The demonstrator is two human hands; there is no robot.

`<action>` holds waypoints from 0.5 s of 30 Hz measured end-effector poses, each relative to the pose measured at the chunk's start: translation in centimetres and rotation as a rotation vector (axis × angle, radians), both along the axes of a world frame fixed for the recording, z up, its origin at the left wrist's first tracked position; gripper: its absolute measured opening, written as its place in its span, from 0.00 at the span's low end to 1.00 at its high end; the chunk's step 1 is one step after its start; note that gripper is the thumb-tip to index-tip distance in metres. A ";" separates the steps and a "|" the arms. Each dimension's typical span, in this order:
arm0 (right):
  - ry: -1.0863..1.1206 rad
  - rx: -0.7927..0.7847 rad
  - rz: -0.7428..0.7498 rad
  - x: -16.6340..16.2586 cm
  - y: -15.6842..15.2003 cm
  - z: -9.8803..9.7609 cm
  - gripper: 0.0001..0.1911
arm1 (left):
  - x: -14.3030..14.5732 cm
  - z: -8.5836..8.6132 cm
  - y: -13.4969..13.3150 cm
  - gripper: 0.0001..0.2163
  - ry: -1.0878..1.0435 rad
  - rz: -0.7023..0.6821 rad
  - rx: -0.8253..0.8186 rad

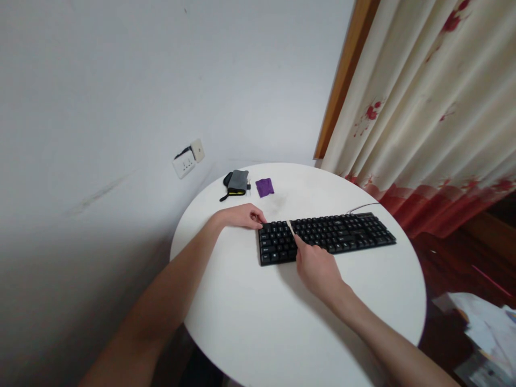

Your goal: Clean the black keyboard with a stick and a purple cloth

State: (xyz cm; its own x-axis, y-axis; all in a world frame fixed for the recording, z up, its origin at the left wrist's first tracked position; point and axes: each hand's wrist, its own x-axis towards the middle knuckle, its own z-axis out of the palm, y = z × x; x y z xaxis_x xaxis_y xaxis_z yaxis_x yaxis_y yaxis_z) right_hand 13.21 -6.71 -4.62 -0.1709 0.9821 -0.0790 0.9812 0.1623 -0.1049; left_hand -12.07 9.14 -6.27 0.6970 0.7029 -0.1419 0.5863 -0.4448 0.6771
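A black keyboard [342,234] lies across a round white table [250,317], its cable running off toward the curtain. My left hand [244,216] rests on the table at the keyboard's left end, fingers curled against its corner. My right hand [316,267] is closed in a pinch on a thin pale stick [290,228], whose tip rests among the keys in the keyboard's left part.
A grey and black pouch [236,183] and a small purple cloth [264,187] lie at the table's far edge by the wall. A wall socket [184,163] sits to the left. A cream curtain with red flowers [435,107] hangs at the right. Papers [484,328] lie on the floor.
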 end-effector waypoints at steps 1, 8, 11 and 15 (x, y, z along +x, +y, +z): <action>-0.002 0.007 0.005 0.2 -0.3 -0.2 0.24 | 0.0 0.1 0.0 0.14 0.002 0.003 0.001; -0.088 0.037 0.018 2.0 -1.8 -0.8 0.27 | 0.0 0.1 0.0 0.14 0.006 0.010 0.002; -0.120 0.045 0.017 2.8 -2.4 -0.8 0.26 | 0.0 0.1 -0.1 0.14 0.015 0.012 -0.002; -0.123 0.061 0.017 3.9 -3.4 -1.2 0.26 | 0.1 0.3 -0.2 0.14 0.014 0.008 -0.010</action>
State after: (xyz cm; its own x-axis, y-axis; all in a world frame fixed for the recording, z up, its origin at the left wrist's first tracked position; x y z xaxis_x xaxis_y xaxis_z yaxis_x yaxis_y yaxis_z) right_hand 17.12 -10.08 -5.80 -0.1800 0.9828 -0.0403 0.9831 0.1811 0.0264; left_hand -11.97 8.89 -6.01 0.6895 0.7067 -0.1589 0.5993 -0.4334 0.6730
